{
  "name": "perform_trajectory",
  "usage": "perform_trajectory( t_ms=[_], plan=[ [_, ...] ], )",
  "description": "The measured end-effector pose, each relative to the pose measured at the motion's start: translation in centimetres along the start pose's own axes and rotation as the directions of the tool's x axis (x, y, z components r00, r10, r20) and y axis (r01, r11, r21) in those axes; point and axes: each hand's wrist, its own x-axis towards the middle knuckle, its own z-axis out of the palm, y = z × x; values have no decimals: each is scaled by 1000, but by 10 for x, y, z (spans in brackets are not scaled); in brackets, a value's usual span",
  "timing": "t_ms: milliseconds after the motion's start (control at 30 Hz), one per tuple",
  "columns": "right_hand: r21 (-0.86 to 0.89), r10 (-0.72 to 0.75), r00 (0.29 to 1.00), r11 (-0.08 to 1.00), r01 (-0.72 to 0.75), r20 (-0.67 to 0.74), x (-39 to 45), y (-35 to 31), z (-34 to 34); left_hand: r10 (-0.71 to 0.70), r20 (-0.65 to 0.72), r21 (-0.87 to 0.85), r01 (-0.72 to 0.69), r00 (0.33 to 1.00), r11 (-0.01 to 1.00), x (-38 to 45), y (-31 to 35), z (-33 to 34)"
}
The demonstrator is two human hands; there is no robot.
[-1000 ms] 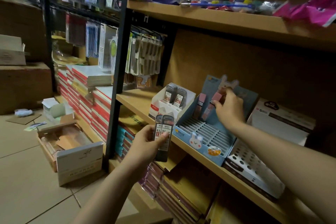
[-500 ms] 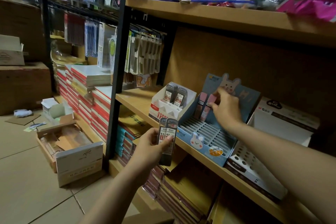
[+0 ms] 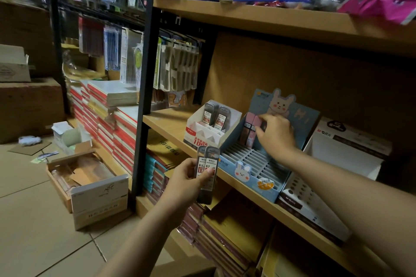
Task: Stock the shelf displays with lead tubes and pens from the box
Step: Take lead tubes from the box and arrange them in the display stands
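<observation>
- An open cardboard box (image 3: 90, 186) is seen on the tiled floor (image 3: 33, 231), left of the black shelf post (image 3: 144, 96).
- Two dark lead tubes (image 3: 207, 171) are gripped upright in the left hand (image 3: 186, 182), in front of the shelf edge (image 3: 236, 184).
- A white display (image 3: 202, 135) is set on the shelf, with two matching tubes stood in its back row.
- A blue rabbit display (image 3: 247, 168) is placed just beside it; its front slots are bare.
- Pink tubes (image 3: 251, 128) in its back row are pinched by the right hand (image 3: 276, 135).
- A white box (image 3: 344, 155) is stood to the right.
</observation>
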Motion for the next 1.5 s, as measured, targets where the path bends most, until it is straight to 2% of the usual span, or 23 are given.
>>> perform_trajectory(
  t_ms=[100, 167, 233, 267, 333, 400, 667, 767, 867, 933, 1033, 1133, 1200, 1267, 1400, 1500],
  plan=[
    [79, 63, 997, 995, -65, 35, -4, -2, -6, -1, 14, -12, 1, 1000, 1000, -3, 3, 0],
    [287, 85, 995, 953, -96, 50, -13, -9, -14, 1, 22, -22, 0, 1000, 1000, -5, 4, 0],
    [512, 30, 983, 850, -121, 183, -28, -22, -23, 5, 37, -33, -4, 999, 999, -7, 5, 1],
    [557, -39, 961, 821, -124, 272, -38, -28, -26, 8, 46, -42, -6, 999, 999, -8, 7, 1],
    [562, -183, 896, 823, -85, 404, -59, -39, -27, 20, 58, -50, -17, 998, 999, -11, 8, 2],
    [565, -241, 864, 823, -60, 443, -72, -48, -26, 39, 68, -44, -36, 997, 998, -13, 10, 3],
    [647, -152, 881, 735, -203, 448, -75, -61, -31, 82, 136, -43, -77, 987, 996, -19, 14, 2],
    [627, -193, 874, 764, -151, 446, -71, -65, -36, 112, 182, -41, -106, 977, 994, -18, 17, 2],
    [594, -274, 836, 801, -75, 476, -64, -70, -42, 134, 202, -7, -136, 970, 991, -14, 20, 0],
    [594, -257, 862, 802, -63, 438, -51, -73, -49, 184, 157, 60, -195, 970, 979, -11, 22, -1],
    [554, -126, 967, 832, -19, 223, -10, -69, -62, 325, -31, 388, -289, 945, 875, -3, 19, -12],
    [484, -59, 997, 875, 26, 53, 26, -65, -68, 402, -114, 550, -280, 908, 787, 6, 20, -22],
    [420, -52, 998, 907, 32, 37, 40, -65, -56, 423, -87, 594, -294, 902, 749, 19, 23, -22],
    [404, -24, 999, 915, 4, 46, 49, -66, -41, 440, -2, 646, -335, 898, 686, 33, 29, -18],
    [413, 42, 994, 907, -80, 101, 61, -65, -16, 413, 145, 777, -362, 899, 515, 59, 29, -16],
    [383, 88, 986, 914, -137, 143, 70, -64, -2, 405, 190, 843, -360, 894, 400, 73, 21, -19]
  ],
)
